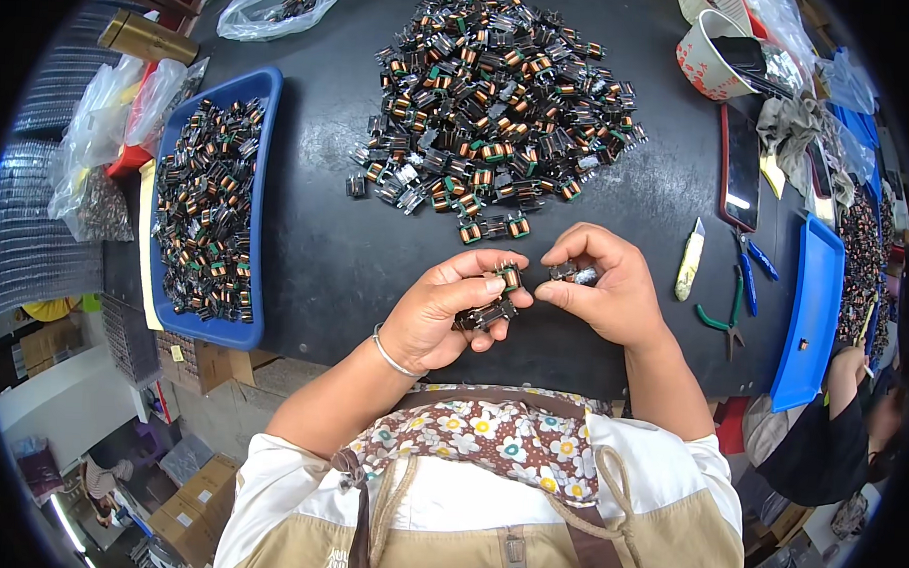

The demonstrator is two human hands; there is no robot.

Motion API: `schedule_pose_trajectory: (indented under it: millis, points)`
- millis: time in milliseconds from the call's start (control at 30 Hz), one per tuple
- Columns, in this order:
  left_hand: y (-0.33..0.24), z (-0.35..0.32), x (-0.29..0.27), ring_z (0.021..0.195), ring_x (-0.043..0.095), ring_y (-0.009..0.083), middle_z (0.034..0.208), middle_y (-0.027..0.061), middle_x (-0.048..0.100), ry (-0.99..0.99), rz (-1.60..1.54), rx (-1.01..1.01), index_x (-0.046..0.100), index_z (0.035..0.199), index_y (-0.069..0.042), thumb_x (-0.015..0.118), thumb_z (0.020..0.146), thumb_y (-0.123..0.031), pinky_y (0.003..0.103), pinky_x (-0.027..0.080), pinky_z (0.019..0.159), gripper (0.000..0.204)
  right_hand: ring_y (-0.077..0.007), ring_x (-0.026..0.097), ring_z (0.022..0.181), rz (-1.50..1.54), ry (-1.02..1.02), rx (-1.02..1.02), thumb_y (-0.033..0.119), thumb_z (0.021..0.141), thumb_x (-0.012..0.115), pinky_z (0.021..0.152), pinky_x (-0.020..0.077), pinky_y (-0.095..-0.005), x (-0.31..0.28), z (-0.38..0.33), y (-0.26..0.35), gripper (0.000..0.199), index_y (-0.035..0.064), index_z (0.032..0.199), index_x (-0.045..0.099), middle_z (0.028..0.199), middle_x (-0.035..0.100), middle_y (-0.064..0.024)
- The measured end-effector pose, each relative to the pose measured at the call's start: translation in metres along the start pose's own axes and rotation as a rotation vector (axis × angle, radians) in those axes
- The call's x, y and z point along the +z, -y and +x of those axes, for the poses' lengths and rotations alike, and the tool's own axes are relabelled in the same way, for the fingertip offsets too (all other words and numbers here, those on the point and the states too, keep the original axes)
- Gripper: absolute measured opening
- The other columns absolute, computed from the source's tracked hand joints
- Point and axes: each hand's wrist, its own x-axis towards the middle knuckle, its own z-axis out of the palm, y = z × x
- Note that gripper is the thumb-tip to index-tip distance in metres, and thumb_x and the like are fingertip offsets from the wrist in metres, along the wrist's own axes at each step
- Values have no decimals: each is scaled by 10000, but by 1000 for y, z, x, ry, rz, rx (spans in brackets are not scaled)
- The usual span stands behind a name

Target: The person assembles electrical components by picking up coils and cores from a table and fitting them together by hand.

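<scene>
Close to the table's front edge, my left hand [444, 309] is closed around small coil components. One copper-wound coil component [509, 277] with green edging is pinched at its fingertips, and a darker one [485, 315] lies lower in the fingers. Just to the right, my right hand [605, 284] pinches another black coil component [573, 274] between thumb and forefinger. The two hands are a small gap apart. A short row of the same coil components [494, 227] lies on the table beyond them, in front of a large heap of coil components [496, 105].
At left stands a blue tray [268, 177] full of coil components. On the right lie a utility knife [690, 260], green-handled pliers [734, 312], blue-handled cutters [747, 274], a phone [740, 169] and a blue tray [809, 306]. A patterned paper bucket [699, 62] is behind. A co-worker's arm [844, 383] reaches in at far right.
</scene>
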Motion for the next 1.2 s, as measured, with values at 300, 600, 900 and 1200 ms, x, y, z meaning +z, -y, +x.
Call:
schedule_pose_trajectory:
  millis: [300, 600, 900, 1200]
  points:
    - [3, 2, -2, 673, 624, 168, 928, 91, 648, 43, -10, 32, 570, 1099, -71, 607, 898, -160, 220, 438, 440, 222, -81, 573, 732, 98, -6, 78, 75, 737, 758, 660, 468, -235, 1, -1, 1, 185, 31, 843, 612, 822, 618, -22]
    - [6, 3, 4, 669, 594, 152, 943, 59, 624, -51, 20, 45, 579, 1074, -71, 640, 887, -150, 228, 418, 459, 212, -101, 577, 653, -60, 44, -44, 77, 754, 716, 591, 449, -234, 10, 1, 10, 119, 14, 803, 628, 746, 622, -51]
    - [7, 3, 6, 621, 555, 113, 919, 49, 619, -70, 116, 82, 599, 1023, -65, 644, 883, -114, 222, 399, 455, 155, -125, 572, 581, -149, -6, -157, 65, 738, 717, 516, 433, -252, 12, -2, 9, 108, 4, 779, 638, 725, 620, -68]
    - [9, 1, 5, 612, 531, 74, 905, 39, 624, -62, 194, 96, 614, 1019, -60, 639, 879, -81, 219, 383, 456, 144, -147, 585, 592, -123, 59, -144, 67, 722, 709, 519, 443, -268, 9, -3, 10, 100, 5, 748, 635, 692, 622, -77]
